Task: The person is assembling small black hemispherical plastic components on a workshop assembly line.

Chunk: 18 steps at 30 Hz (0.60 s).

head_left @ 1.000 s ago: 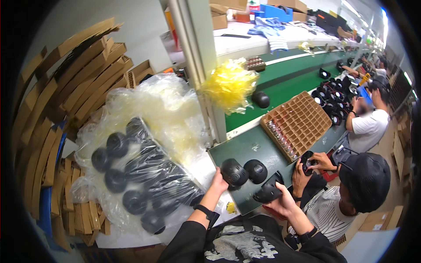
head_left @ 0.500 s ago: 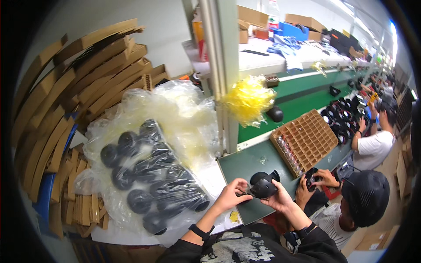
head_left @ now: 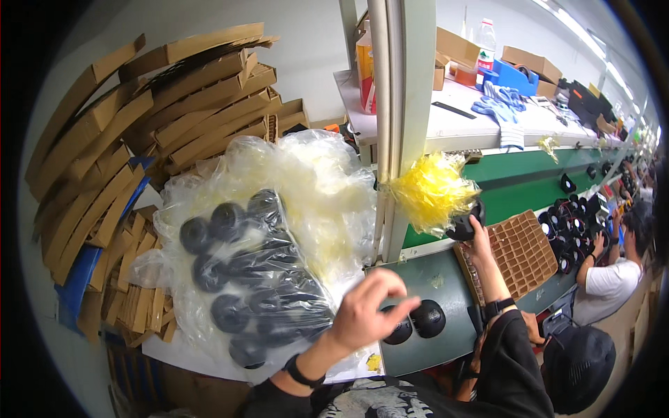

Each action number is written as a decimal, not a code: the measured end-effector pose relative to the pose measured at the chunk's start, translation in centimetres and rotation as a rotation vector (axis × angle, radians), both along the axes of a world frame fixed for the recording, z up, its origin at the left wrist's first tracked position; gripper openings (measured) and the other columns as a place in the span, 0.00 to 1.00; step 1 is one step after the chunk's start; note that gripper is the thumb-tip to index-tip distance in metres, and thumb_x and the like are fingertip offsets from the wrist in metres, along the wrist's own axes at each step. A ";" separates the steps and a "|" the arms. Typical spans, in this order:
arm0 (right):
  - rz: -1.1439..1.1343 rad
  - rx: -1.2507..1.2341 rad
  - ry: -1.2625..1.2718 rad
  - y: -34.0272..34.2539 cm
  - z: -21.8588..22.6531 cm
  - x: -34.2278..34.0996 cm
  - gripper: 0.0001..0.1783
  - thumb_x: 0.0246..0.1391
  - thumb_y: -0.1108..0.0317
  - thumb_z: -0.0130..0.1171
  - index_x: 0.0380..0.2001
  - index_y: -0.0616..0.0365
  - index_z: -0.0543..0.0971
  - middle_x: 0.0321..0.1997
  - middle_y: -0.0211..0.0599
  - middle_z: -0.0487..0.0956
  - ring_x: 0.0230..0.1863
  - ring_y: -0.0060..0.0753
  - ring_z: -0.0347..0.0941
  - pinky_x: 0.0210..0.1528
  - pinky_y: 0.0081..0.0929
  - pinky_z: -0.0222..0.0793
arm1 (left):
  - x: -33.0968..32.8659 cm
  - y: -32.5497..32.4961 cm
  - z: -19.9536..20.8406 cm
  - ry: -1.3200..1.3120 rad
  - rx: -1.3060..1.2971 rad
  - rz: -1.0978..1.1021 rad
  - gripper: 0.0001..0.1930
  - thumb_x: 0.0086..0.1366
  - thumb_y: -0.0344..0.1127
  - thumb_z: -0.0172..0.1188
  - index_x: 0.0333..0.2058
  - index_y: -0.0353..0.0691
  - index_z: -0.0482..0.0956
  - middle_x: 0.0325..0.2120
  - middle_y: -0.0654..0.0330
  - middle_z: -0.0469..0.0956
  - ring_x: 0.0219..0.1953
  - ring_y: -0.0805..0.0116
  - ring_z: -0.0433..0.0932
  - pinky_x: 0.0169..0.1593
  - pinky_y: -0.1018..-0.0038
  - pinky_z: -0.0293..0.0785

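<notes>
My right hand (head_left: pixel 479 244) is stretched forward over the green bench, fingers closed around a black rounded plastic housing (head_left: pixel 460 226). That part sits beside a bunch of yellow plastic film (head_left: pixel 433 191) and is partly hidden by it and my fingers. Nearer to me, my left hand (head_left: pixel 373 310) hovers with its thumb apart from loosely bent fingers, nothing visible in it. Just beyond its thumb, two black dome-shaped shells lie on the dark green tabletop: one shell (head_left: pixel 428 319) in full sight, the other shell (head_left: pixel 398 333) partly covered by the hand.
A cardboard divider tray (head_left: pixel 526 251) stands right of my right arm. Left, clear plastic bags (head_left: pixel 306 167) cover several black domes (head_left: pixel 230 313). Flattened cartons (head_left: pixel 90 153) are stacked far left. A metal post (head_left: pixel 397 125) rises ahead. A co-worker in a black cap (head_left: pixel 578 362) sits close right.
Both hands held a black domed part together in front of me. Now the domes lie on the tabletop, my left hand has let go, and my right has reached forward to another black part.
</notes>
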State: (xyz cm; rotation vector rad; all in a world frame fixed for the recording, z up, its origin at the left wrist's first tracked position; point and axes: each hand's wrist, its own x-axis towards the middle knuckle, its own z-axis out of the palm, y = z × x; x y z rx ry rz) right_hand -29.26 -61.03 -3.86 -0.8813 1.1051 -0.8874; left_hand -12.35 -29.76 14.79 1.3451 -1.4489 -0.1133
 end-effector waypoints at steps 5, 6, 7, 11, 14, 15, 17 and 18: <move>0.185 -0.031 -0.133 -7.8 -8.2 5.1 0.29 0.49 0.51 0.59 0.52 0.49 0.65 0.48 0.33 0.72 0.49 0.35 0.67 0.46 0.46 0.64 | 2.9 -10.1 0.2 -0.158 -0.052 0.330 0.19 0.45 0.39 0.73 0.25 0.41 0.69 0.18 0.63 0.68 0.19 0.67 0.67 0.29 0.71 0.67; 0.193 -0.020 -0.176 -9.7 -10.6 5.4 0.29 0.50 0.51 0.58 0.52 0.49 0.65 0.48 0.33 0.72 0.49 0.35 0.68 0.45 0.45 0.64 | 2.9 -11.4 -0.1 -0.082 0.006 0.337 0.20 0.44 0.40 0.73 0.27 0.41 0.69 0.20 0.63 0.70 0.20 0.67 0.68 0.31 0.70 0.68; 0.188 0.032 -0.199 -10.4 -12.6 6.8 0.28 0.51 0.52 0.58 0.53 0.50 0.65 0.48 0.33 0.72 0.49 0.35 0.68 0.45 0.44 0.64 | 3.6 -12.0 -0.8 -0.005 0.080 0.370 0.22 0.43 0.40 0.74 0.30 0.41 0.68 0.23 0.63 0.71 0.22 0.67 0.69 0.33 0.70 0.68; 0.099 0.138 -0.224 -13.1 -17.7 7.9 0.27 0.53 0.53 0.56 0.53 0.51 0.64 0.47 0.33 0.72 0.48 0.34 0.68 0.44 0.40 0.65 | 3.1 -8.1 -0.9 0.085 0.001 0.440 0.38 0.44 0.38 0.73 0.52 0.37 0.61 0.38 0.56 0.72 0.36 0.63 0.72 0.41 0.71 0.70; -0.013 0.186 -0.214 -15.1 -20.6 6.2 0.26 0.54 0.54 0.54 0.53 0.53 0.64 0.46 0.33 0.72 0.47 0.34 0.69 0.43 0.38 0.66 | 5.3 -0.6 -3.6 0.137 0.143 0.424 0.32 0.50 0.37 0.69 0.52 0.35 0.64 0.39 0.54 0.73 0.39 0.62 0.72 0.45 0.70 0.68; -0.037 0.202 -0.213 -15.4 -21.2 6.1 0.26 0.55 0.54 0.53 0.53 0.53 0.64 0.46 0.33 0.72 0.47 0.34 0.69 0.43 0.37 0.66 | 6.3 3.0 -5.1 0.036 0.345 0.425 0.28 0.51 0.34 0.68 0.50 0.36 0.67 0.40 0.56 0.74 0.39 0.66 0.73 0.42 0.73 0.69; -0.078 0.233 -0.213 -15.6 -22.3 5.8 0.25 0.56 0.55 0.52 0.53 0.54 0.64 0.46 0.33 0.72 0.47 0.34 0.69 0.43 0.35 0.66 | 5.9 8.9 -9.8 0.410 0.633 0.317 0.13 0.60 0.35 0.60 0.42 0.35 0.74 0.32 0.57 0.77 0.33 0.63 0.76 0.38 0.70 0.71; -0.092 0.249 -0.213 -15.2 -22.8 5.8 0.25 0.57 0.55 0.52 0.53 0.54 0.64 0.45 0.33 0.72 0.47 0.34 0.69 0.42 0.34 0.67 | 5.4 12.0 -12.4 0.412 0.822 0.273 0.12 0.63 0.38 0.56 0.41 0.38 0.75 0.32 0.56 0.79 0.34 0.62 0.78 0.38 0.70 0.72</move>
